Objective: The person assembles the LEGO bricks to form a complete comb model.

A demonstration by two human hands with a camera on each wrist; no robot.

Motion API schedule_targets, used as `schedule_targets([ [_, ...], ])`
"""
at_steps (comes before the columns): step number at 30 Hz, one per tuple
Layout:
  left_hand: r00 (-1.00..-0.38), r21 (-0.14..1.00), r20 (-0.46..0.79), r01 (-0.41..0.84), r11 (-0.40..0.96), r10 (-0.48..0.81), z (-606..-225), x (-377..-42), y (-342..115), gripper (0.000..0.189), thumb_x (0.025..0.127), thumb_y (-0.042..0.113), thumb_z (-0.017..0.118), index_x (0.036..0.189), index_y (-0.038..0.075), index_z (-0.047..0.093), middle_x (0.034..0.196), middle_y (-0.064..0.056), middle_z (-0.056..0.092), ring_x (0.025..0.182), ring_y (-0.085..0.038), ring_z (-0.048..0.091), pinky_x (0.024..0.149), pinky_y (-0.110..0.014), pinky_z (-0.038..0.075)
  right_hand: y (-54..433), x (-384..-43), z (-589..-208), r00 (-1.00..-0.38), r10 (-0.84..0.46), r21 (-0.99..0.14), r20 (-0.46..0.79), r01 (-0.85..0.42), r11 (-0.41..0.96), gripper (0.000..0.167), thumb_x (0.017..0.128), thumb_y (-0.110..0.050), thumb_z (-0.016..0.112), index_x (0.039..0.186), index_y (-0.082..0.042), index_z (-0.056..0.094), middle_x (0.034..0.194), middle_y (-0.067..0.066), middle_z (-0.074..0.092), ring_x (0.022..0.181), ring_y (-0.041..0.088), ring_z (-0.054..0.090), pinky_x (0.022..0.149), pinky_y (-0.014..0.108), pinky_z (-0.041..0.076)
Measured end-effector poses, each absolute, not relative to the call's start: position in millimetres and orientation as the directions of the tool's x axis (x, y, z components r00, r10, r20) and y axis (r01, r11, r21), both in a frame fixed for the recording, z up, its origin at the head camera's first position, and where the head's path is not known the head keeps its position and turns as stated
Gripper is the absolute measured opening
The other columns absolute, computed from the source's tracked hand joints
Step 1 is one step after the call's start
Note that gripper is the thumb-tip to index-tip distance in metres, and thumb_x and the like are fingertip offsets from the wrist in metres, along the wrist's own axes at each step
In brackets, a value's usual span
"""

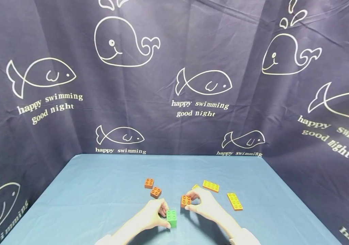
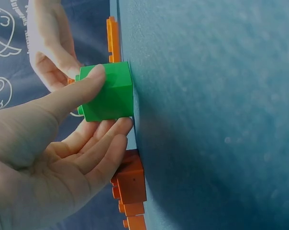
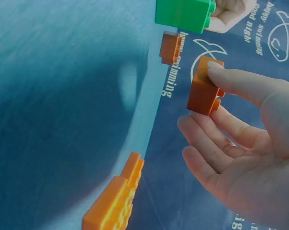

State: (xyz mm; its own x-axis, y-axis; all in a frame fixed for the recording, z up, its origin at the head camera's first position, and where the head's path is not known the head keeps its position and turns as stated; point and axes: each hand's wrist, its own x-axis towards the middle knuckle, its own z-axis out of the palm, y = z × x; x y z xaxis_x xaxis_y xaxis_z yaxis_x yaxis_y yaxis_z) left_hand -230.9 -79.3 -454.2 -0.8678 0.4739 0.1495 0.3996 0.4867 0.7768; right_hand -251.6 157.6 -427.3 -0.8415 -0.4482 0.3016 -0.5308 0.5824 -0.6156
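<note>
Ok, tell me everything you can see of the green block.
The green block is bright, smooth-sided and plastic-looking, with four round studs in a two-by-two pattern on top. It is roughly upright, studs up, at the near part of the blue tabletop. The left hand holds it between thumb and fingers. Whether its underside touches the tabletop, I cannot tell.

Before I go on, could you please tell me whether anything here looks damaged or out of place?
Nothing stands out: the left hand holds the green brick, the right hand an orange brick, and the loose bricks lie studs up on the table, merely at differing angles.
</note>
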Motion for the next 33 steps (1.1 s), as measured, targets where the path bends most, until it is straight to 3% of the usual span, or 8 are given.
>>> schedule_targets([
  [8, -0.858, 0.789, 0.16, 0.408, 0.459, 0.488, -454, -232, -81, 0.038, 0.062, 0.009, 0.086, 0.085, 0.008, 0.056, 0.078, 0.002, 0.06, 0.067, -0.002, 0.059, 0.064, -0.018, 0.051, 153, -244, -421, -0.827, -0.46, -0.613, 0.324, -0.553, 0.564, 0.033, 0.074, -0.027, 0.078, 0.101, -0.012, 0.066, 0.093, -0.004, 0.066, 0.089, 0.019, 0.062, 0.081, 0.039, 0.051],
  [12, -0.855, 0.79, 0.168, 0.415, 0.452, 0.492, -455, -232, -82, 0.038, 0.062, 0.01, 0.086, 0.085, 0.009, 0.056, 0.078, 0.002, 0.06, 0.068, -0.002, 0.059, 0.065, -0.017, 0.05, 150, -241, -418, -0.82, -0.465, -0.601, 0.336, -0.566, 0.564, 0.032, 0.074, -0.027, 0.078, 0.1, -0.014, 0.066, 0.093, -0.005, 0.066, 0.089, 0.018, 0.062, 0.08, 0.034, 0.05],
  [21, -0.855, 0.794, 0.166, 0.412, 0.448, 0.491, -457, -233, -82, 0.038, 0.062, 0.011, 0.086, 0.085, 0.009, 0.056, 0.077, 0.003, 0.061, 0.068, -0.002, 0.059, 0.065, -0.018, 0.05, 144, -234, -415, -0.841, -0.448, -0.588, 0.303, -0.535, 0.607, 0.032, 0.075, -0.033, 0.076, 0.102, -0.02, 0.065, 0.094, -0.01, 0.064, 0.09, 0.012, 0.059, 0.08, 0.032, 0.048],
  [26, -0.857, 0.805, 0.161, 0.401, 0.437, 0.49, -457, -233, -82, 0.037, 0.062, 0.011, 0.086, 0.085, 0.009, 0.057, 0.077, 0.002, 0.061, 0.068, -0.002, 0.059, 0.065, -0.018, 0.05, 141, -233, -415, -0.827, -0.469, -0.605, 0.309, -0.552, 0.574, 0.033, 0.075, -0.03, 0.077, 0.103, -0.017, 0.065, 0.095, -0.009, 0.064, 0.09, 0.013, 0.06, 0.082, 0.038, 0.05],
  [33, -0.854, 0.827, 0.159, 0.389, 0.405, 0.495, -459, -234, -83, 0.035, 0.063, 0.009, 0.085, 0.085, 0.007, 0.058, 0.078, 0.001, 0.062, 0.069, -0.003, 0.059, 0.065, -0.018, 0.051, 136, -228, -412, -0.808, -0.501, -0.622, 0.309, -0.57, 0.536, 0.032, 0.076, -0.028, 0.076, 0.103, -0.016, 0.065, 0.095, -0.007, 0.063, 0.09, 0.013, 0.06, 0.082, 0.037, 0.051],
])
